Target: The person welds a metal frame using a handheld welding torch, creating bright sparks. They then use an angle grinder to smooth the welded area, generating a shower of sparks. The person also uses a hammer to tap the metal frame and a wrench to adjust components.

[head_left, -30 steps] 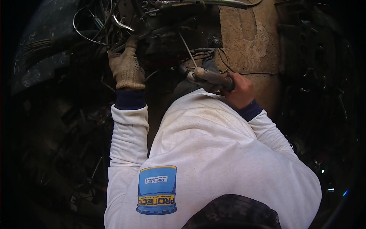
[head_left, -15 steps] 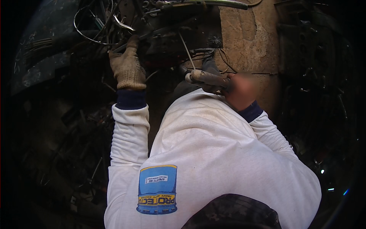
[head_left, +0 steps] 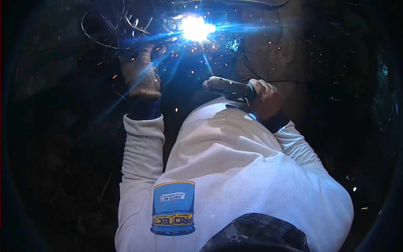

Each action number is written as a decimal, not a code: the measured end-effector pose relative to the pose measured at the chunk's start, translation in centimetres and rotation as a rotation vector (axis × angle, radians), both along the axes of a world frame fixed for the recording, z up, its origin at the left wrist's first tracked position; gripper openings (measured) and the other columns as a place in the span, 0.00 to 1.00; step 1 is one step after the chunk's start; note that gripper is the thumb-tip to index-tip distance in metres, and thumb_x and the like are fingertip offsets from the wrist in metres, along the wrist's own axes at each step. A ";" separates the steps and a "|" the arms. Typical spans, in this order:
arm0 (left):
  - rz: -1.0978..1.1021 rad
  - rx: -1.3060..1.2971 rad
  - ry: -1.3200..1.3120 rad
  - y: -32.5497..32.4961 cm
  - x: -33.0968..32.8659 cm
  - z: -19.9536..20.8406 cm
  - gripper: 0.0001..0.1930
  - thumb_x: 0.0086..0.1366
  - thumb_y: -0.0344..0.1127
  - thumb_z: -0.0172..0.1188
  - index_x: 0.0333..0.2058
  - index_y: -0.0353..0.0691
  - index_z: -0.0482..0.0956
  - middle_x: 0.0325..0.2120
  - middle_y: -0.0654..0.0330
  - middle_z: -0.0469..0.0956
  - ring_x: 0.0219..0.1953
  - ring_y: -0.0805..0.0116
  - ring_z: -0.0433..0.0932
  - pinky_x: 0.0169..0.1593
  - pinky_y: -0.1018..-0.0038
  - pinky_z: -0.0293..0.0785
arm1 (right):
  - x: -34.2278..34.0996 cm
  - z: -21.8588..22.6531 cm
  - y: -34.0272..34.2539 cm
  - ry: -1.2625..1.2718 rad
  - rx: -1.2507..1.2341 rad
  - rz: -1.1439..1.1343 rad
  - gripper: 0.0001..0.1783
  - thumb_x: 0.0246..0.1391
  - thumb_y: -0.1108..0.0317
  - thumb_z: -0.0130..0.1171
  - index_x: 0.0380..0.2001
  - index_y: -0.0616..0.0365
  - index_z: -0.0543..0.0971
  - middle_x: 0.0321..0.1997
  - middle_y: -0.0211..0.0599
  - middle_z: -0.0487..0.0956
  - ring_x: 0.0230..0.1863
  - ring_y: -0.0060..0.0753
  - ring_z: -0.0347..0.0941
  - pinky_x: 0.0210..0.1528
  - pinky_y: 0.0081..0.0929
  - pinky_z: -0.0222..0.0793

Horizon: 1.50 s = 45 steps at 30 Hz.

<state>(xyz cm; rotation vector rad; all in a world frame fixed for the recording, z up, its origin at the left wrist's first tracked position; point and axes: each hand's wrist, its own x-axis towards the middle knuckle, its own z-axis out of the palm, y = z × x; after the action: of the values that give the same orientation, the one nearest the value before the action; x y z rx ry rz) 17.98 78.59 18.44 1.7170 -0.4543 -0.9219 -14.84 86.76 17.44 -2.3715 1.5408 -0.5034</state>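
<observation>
My bare right hand (head_left: 267, 98) is closed around the handle of a welding electrode holder (head_left: 230, 86). A thin electrode (head_left: 208, 64) rises from its jaws toward a blinding white-blue welding arc (head_left: 197, 28) at the top, with orange sparks flying out all round. On the left, my left hand (head_left: 142, 73), in a dirty knitted glove, is bent over dark metal near the arc. Its fingertips are lost in shadow and glare, so what it grips cannot be made out. The metal under the arc is also hidden by the glare.
A looped wire (head_left: 86, 31) and metal odds and ends lie beyond my left glove. Right of the arc is a worn brown floor strip (head_left: 262, 50), with a cable (head_left: 247, 63) across it. Dark metal clutter fills both sides.
A bright arc with sparks has lit up at the electrode's far end, and the surroundings look darker. The electrode holder has barely shifted; my left glove stays in place.
</observation>
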 end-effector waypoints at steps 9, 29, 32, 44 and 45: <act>-0.161 -0.181 0.097 0.4 -0.4 1.2 0.18 0.67 0.26 0.63 0.55 0.38 0.77 0.49 0.58 0.81 0.49 0.66 0.81 0.47 0.72 0.80 | -1.4 -1.0 -0.1 -0.344 -0.028 0.004 0.18 0.39 0.67 0.72 0.37 0.56 0.81 0.27 0.41 0.80 0.27 0.47 0.80 0.28 0.38 0.74; 0.103 0.078 0.089 -0.3 -1.5 2.9 0.22 0.59 0.29 0.72 0.49 0.37 0.72 0.41 0.56 0.80 0.38 0.65 0.82 0.37 0.71 0.82 | -1.5 -0.8 -0.1 -0.239 0.123 0.003 0.22 0.32 0.73 0.73 0.36 0.56 0.80 0.28 0.43 0.80 0.29 0.50 0.79 0.31 0.39 0.74; 0.153 0.095 0.085 -0.1 -0.9 1.5 0.22 0.59 0.30 0.72 0.49 0.36 0.73 0.40 0.55 0.80 0.37 0.65 0.82 0.36 0.71 0.82 | -1.7 -1.0 0.0 -0.200 0.075 0.007 0.22 0.34 0.64 0.74 0.37 0.55 0.81 0.27 0.39 0.80 0.27 0.45 0.80 0.29 0.37 0.75; 0.043 -0.065 0.170 0.2 -1.2 1.8 0.20 0.62 0.27 0.69 0.51 0.35 0.75 0.42 0.55 0.81 0.41 0.63 0.83 0.43 0.71 0.82 | -2.2 -1.1 0.2 -0.243 0.100 -0.006 0.23 0.32 0.65 0.74 0.37 0.56 0.81 0.29 0.41 0.82 0.29 0.45 0.81 0.30 0.36 0.77; 0.055 -0.070 0.178 0.2 -1.4 2.0 0.19 0.62 0.26 0.69 0.51 0.35 0.75 0.42 0.55 0.82 0.41 0.63 0.83 0.43 0.71 0.83 | -2.3 -1.2 0.3 -0.246 0.099 -0.007 0.23 0.32 0.65 0.74 0.37 0.56 0.81 0.29 0.41 0.82 0.29 0.45 0.81 0.30 0.36 0.77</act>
<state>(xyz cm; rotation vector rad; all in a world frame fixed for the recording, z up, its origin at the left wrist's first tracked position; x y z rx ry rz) 16.54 78.81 20.47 1.5608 -0.3163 -0.9970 -17.12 87.05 16.28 -2.1406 1.4295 -0.6757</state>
